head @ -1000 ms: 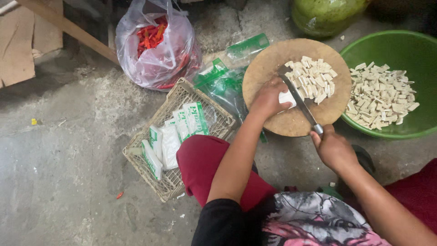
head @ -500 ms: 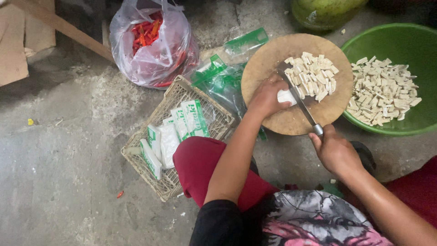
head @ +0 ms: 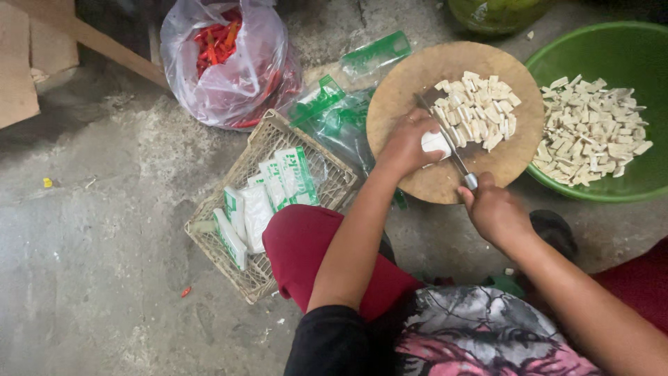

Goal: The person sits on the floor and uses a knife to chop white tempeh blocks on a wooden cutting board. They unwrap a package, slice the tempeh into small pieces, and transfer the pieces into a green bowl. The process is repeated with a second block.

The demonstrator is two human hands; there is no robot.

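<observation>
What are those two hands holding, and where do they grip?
The right hand grips a knife by its handle. The left hand pins a white block on the round board, holding its near end.

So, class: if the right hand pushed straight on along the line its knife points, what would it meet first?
The right hand points its knife up-left across the round wooden board; first in line is the white block under the left hand, though depth is unclear.

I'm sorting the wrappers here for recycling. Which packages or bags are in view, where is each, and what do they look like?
Sealed packets: in the woven basket, flat rectangles, white with green print.
Empty wrappers: on the floor between basket and round cutting board, clear plastic with green bands, crumpled.
Plastic bag: top left of these, translucent pinkish, holding red chillies.
</observation>
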